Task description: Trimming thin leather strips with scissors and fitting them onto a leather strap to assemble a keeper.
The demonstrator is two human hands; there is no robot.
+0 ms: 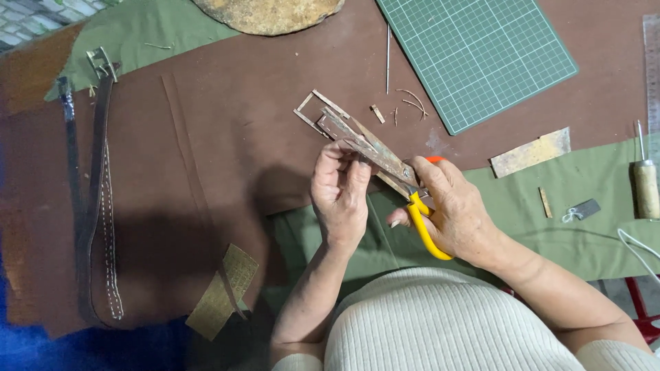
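Observation:
My left hand [339,189] pinches a thin brown leather strip piece [322,113], a small rectangular frame shape, held over the brown leather sheet [206,137]. My right hand [457,213] grips yellow-handled scissors [421,223]. The worn, rusty blades [375,148] point up and left and lie along the leather piece, just past my left fingertips. Small leather offcuts [407,104] lie scattered just beyond the blades.
A green cutting mat [481,55] sits at the upper right, a metal rod [388,58] beside it. A stitched dark belt [93,199] lies at the left. A tan leather scrap [531,152], an awl with wooden handle [645,185], a textured scrap [223,292] and green cloth [591,206] surround my hands.

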